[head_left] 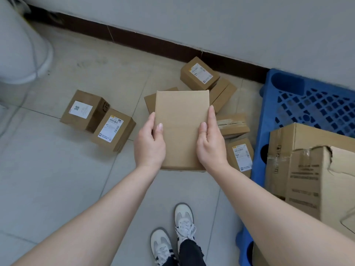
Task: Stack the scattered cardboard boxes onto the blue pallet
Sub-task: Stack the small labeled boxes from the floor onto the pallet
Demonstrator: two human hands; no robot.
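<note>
Plain cardboard box (181, 129) hangs left of the blue pallet (307, 104), with the left hand (149, 144) and right hand (211, 144) curled round its sides, thumbs on top. Swung across, it could clip the torn carton (307, 179) on the pallet and slip.

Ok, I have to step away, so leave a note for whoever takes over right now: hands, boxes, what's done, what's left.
Left hand and right hand each grip a side of a plain box, held above the floor.
Done: one large torn box sits on the blue pallet, at the right.
Left: this box, two labelled boxes at the left, and the pile by the pallet.
</note>
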